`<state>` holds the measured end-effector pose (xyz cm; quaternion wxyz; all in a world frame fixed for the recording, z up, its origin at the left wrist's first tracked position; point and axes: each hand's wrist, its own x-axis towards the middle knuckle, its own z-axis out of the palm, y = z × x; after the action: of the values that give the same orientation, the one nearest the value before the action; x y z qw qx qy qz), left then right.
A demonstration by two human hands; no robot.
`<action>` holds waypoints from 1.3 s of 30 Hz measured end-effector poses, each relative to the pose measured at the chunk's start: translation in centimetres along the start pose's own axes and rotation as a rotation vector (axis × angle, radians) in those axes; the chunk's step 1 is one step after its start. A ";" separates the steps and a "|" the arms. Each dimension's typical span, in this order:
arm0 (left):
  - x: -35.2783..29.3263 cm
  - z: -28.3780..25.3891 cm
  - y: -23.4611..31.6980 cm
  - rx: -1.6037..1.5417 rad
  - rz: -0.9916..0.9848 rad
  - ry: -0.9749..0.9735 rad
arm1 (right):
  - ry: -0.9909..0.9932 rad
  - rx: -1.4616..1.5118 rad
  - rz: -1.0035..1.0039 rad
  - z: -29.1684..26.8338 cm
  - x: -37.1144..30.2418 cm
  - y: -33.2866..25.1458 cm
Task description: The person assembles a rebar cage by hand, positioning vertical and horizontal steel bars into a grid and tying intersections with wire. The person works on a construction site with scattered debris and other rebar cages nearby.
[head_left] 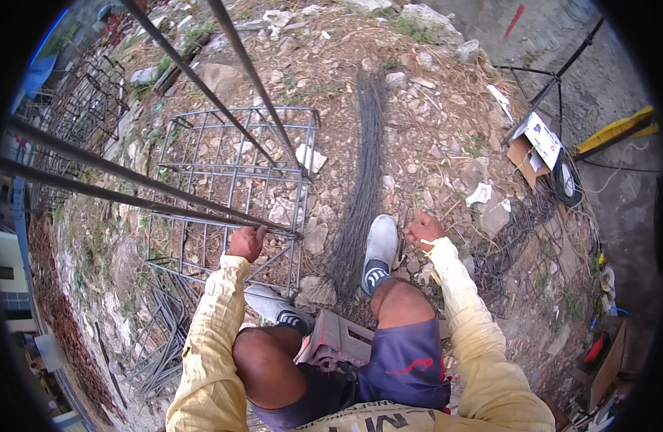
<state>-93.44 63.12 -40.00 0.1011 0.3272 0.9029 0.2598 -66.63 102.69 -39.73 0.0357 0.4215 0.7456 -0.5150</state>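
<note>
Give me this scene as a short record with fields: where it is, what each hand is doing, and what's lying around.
Setting: outdoors, stony ground with dry grass
Posture: seated on a brick, knees apart
Left hand: closed around the end of a long steel bar of the rebar cage
Right hand: closed in a fist just beyond the right shoe; anything in it cannot be made out
Between the feet: bundle of thin tie wire
Further right: cardboard box, coiled wire
</note>
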 end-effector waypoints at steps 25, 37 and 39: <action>0.1 -0.2 1.0 -0.207 -0.169 -0.148 | -0.318 0.666 -0.799 -4.6 -13.5 -26.7; -0.2 0.5 0.2 -0.206 -0.023 -0.001 | -0.293 0.507 -0.078 12.8 -10.4 -16.4; -0.2 0.1 0.3 -0.149 -0.042 -0.070 | -0.258 0.325 -0.159 17.1 -10.2 -11.9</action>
<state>-93.06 63.25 -39.91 0.1619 0.3085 0.8837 0.3125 -74.55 81.62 -33.99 0.0217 0.2919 0.6730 -0.6793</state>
